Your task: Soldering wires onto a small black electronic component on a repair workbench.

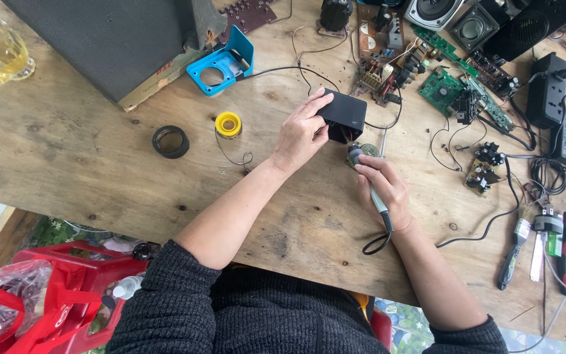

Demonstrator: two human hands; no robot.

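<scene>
Nearest me, dark knitted sleeves [185, 301] lead up to my hands over the wooden desk [86, 164]. My left hand [301, 133] grips a small black box [343, 115], matte, rectangular and tilted, its open underside showing wires. My right hand [382, 185] is closed around a grey-handled soldering iron [369, 183], tip at the box's lower edge. A yellow solder spool [228, 124] sits nearby to the left.
</scene>
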